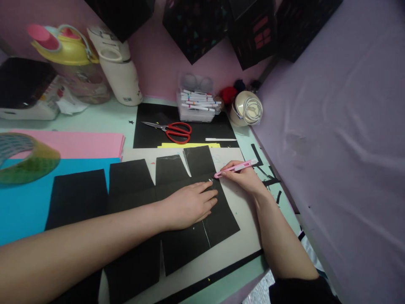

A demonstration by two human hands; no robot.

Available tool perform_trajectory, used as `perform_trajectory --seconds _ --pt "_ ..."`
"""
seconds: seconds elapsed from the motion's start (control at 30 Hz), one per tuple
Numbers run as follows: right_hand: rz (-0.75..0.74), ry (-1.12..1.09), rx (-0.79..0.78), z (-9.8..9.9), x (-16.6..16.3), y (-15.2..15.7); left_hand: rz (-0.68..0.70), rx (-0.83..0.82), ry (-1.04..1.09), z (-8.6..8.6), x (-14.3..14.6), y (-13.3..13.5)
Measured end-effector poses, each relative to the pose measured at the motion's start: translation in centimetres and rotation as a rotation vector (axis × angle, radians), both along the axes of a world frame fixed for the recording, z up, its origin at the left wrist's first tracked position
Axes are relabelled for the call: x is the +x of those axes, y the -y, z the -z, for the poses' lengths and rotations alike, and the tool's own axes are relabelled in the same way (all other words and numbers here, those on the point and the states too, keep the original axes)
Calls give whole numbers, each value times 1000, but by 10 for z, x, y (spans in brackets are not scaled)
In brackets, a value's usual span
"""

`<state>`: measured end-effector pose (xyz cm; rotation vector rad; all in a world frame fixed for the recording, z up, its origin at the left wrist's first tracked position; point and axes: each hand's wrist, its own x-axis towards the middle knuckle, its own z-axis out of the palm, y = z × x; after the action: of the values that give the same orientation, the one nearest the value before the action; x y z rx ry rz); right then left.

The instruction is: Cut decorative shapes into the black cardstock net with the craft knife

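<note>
Black paper (pixel 134 190) lies under the flat left hand (pixel 191 204), probably for steadiness, while the right hand (pixel 245 177) pinches a pink cutter (pixel 237 167).

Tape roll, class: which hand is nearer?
Left. The left hand lies on black paper, right of the tape roll; the right hand, holding a pink cutter, is farther right.

Matt and glossy finishes around the scissors (pixel 168 128)

Their blades (pixel 155 126) are shiny metal, their handles smooth plastic. Below them, matt black paper (pixel 174 185); to their lower right, a smooth plastic cutter (pixel 234 168); upper right, a clear plastic box (pixel 198 115); upper left, a smooth bottle (pixel 122 78); far left, glossy tape (pixel 41 164); far right, a creased, cloth-like sheet (pixel 332 139).
</note>
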<state>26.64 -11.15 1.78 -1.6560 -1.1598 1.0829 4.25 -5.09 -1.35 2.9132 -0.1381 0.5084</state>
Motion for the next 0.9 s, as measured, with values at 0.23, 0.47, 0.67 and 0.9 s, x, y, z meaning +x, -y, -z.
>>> perform_trajectory --seconds 0.23,0.47,0.67,0.9 --pt "-1 12 12 -1 1 0 -4 -4 -12 0 0 0" --pt "8 6 13 0 1 0 -2 -17 -22 0 -1 0" --pt "-8 60 7 -2 1 -1 -10 -30 -21 0 0 1" --pt "-25 27 8 -2 0 -2 -16 -21 -17 0 0 1"
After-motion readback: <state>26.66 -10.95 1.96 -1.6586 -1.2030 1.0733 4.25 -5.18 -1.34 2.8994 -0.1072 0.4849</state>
